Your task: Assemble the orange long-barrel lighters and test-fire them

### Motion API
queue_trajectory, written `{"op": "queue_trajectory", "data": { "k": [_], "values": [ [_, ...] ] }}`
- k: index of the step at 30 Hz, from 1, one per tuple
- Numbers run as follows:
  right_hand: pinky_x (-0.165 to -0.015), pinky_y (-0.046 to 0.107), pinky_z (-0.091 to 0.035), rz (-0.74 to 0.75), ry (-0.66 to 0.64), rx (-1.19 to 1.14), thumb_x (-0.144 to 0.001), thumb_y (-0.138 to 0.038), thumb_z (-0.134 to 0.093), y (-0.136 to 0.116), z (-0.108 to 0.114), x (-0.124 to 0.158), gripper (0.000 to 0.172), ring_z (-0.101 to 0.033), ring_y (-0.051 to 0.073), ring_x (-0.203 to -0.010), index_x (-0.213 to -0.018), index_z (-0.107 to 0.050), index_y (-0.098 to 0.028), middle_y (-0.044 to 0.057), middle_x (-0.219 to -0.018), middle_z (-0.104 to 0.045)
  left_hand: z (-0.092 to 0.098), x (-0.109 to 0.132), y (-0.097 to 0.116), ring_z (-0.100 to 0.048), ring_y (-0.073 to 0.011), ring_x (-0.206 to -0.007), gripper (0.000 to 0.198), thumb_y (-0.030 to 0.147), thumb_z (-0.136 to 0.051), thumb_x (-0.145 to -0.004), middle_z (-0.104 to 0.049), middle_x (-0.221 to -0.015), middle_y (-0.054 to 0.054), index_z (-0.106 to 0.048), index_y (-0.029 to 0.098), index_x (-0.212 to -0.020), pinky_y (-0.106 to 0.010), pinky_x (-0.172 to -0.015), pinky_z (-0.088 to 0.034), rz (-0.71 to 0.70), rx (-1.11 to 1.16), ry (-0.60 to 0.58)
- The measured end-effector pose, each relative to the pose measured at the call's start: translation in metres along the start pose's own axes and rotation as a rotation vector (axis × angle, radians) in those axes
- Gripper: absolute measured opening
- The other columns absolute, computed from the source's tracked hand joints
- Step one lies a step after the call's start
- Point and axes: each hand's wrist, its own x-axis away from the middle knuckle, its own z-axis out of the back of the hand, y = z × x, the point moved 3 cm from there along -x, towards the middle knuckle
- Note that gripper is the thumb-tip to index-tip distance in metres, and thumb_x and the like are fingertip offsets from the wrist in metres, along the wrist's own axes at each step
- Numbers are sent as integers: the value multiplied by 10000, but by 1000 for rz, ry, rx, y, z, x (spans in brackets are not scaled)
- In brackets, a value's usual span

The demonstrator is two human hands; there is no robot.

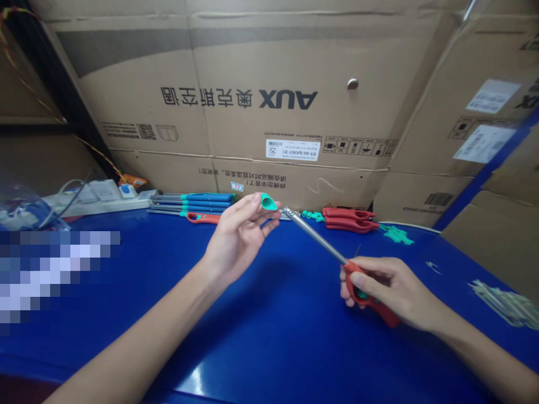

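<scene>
My left hand [240, 230] is raised over the table and pinches a small hollow green plastic collar [268, 202], its opening turned toward me. In my right hand [387, 286] is a long-nosed lighter [320, 237] with a red handle and a metal tube. The tube slants up and left, and its tip lies just right of the collar, apart from it. A bit of green shows inside the red handle, partly covered by my fingers. A thin dark wire end sticks up behind my right hand.
Along the back of the blue table [269, 348] lie blue-handled lighters [210, 205], red handles [349, 220], loose green collars [311, 215] and green pieces [396, 234]. Thin pale strips [505, 303] lie right. A power strip [101, 196] is back left; cardboard panels [236, 56] close the back.
</scene>
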Motion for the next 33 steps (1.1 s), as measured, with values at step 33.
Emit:
{"op": "queue_trajectory", "data": {
  "k": [33],
  "values": [
    [-624, 242, -593, 582, 495, 767, -894, -207, -583, 14, 25, 0, 131, -730, 165, -654, -993, -667, -185, 28, -807, -769, -1, 15, 6, -658, -181, -820, 221, 136, -787, -716, -748, -858, -34, -669, 197, -893, -355, -745, -560, -1252, -1265, -16]
  ]
}}
